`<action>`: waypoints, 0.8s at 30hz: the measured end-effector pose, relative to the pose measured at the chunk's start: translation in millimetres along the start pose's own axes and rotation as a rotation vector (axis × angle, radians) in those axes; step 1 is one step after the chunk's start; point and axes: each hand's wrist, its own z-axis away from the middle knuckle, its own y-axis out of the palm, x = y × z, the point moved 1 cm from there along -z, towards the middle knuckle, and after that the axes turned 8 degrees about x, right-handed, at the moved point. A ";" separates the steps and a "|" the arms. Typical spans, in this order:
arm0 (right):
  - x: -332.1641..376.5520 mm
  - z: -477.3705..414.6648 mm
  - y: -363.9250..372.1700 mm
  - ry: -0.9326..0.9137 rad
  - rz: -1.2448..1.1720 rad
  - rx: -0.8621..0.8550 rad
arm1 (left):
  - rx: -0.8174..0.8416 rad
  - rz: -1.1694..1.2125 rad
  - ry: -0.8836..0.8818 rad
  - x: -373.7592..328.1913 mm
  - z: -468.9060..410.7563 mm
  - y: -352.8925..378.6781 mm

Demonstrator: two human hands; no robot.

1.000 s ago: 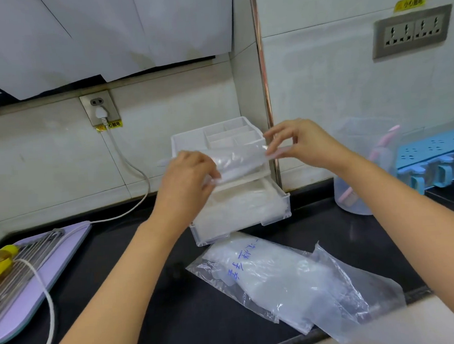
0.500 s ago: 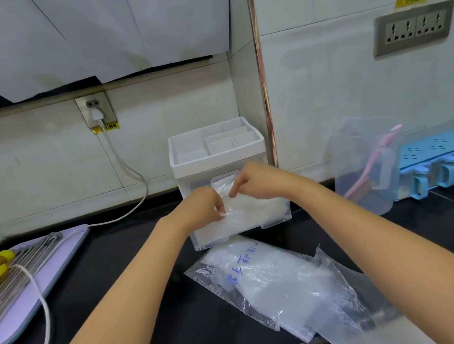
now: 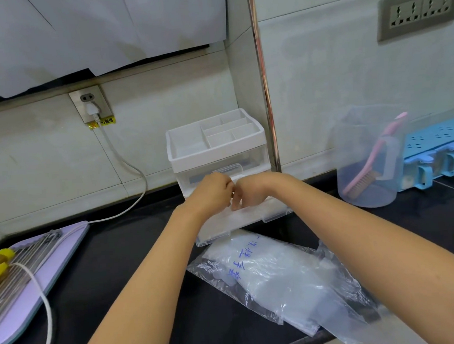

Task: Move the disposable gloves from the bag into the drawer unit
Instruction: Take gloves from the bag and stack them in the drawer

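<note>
Lowered together into the drawer point(image 3: 250, 217), left hand point(image 3: 211, 196) and right hand point(image 3: 251, 193) touch, grip unclear.

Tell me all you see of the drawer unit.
The drawer unit is white plastic with a divided tray on top and two clear drawers. It stands on the black counter in the corner. The top drawer is shut; the bottom drawer is pulled out, with whitish gloves inside. Left hand and right hand reach into it.
</note>
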 end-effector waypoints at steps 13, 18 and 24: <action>-7.1 -17.8 -1.8 0.194 0.032 0.139 | 0.455 -0.466 -0.271 22.6 -21.6 3.6; -12.1 -21.9 -3.4 0.289 0.098 0.102 | 0.469 -0.495 -0.280 19.1 -24.4 4.3; -13.1 -18.1 -5.9 0.303 0.051 0.100 | 0.450 -0.396 -0.272 20.6 -22.8 6.3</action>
